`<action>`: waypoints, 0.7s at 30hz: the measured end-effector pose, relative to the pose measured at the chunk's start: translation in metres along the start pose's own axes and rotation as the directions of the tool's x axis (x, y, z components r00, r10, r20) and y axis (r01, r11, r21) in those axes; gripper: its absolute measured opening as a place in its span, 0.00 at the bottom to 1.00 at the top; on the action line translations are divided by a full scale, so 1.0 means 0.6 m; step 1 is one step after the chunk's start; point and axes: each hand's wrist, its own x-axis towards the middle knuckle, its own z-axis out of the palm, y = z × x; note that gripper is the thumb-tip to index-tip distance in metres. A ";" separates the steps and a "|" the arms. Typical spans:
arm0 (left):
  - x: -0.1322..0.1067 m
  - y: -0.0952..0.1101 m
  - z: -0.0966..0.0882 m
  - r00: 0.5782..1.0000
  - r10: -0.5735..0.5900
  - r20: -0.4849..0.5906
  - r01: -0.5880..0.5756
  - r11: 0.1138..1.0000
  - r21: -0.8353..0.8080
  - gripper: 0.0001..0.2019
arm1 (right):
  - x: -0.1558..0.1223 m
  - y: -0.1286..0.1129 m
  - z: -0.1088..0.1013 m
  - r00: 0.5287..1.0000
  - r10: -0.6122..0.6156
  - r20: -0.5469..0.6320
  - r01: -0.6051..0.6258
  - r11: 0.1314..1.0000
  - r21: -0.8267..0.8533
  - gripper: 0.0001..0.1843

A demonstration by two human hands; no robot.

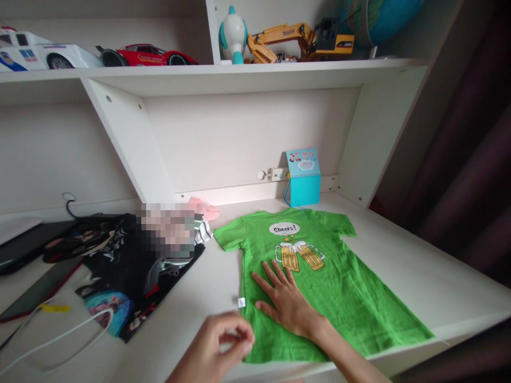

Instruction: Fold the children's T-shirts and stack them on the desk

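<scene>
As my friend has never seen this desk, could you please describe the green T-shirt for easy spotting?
On the white desk, below the shelf with the yellow toy excavator, the green T-shirt lies spread under the right hand. Unlike the dark clothes beside it, it shows "Cheers!" above two beer mugs.

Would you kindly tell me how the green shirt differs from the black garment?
The green shirt is spread out fairly flat, while the black garment lies partly under other clothes. The right hand rests on the green shirt, but not on the black garment. Both lie on the white desk.
</scene>
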 end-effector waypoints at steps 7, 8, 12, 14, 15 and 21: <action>0.309 -0.017 -0.115 0.969 0.161 -0.188 0.021 0.703 0.711 0.18 | 0.018 0.003 -0.026 0.995 -0.069 0.069 0.067 0.997 0.030 0.37; 0.340 -0.030 -0.131 0.964 0.119 -0.239 0.097 0.677 0.730 0.20 | 0.013 -0.003 -0.030 0.996 -0.070 0.060 0.068 0.997 0.035 0.37; 0.403 -0.079 -0.186 0.932 -0.005 -0.362 0.283 0.635 0.719 0.18 | -0.023 -0.052 -0.017 0.982 -0.184 -0.051 0.188 0.979 0.081 0.37; 0.410 -0.096 -0.209 0.921 -0.038 -0.387 0.319 0.644 0.695 0.14 | -0.030 -0.080 0.016 0.950 -0.293 -0.105 0.297 0.954 0.025 0.35; 0.411 -0.101 -0.220 0.918 -0.051 -0.394 0.328 0.655 0.681 0.11 | -0.029 -0.090 0.040 0.932 -0.338 -0.135 0.336 0.941 -0.033 0.34; 0.406 -0.101 -0.271 0.921 -0.102 -0.377 0.297 0.810 0.506 0.08 | -0.004 -0.115 0.182 0.791 -0.423 -0.443 0.335 0.904 -0.266 0.15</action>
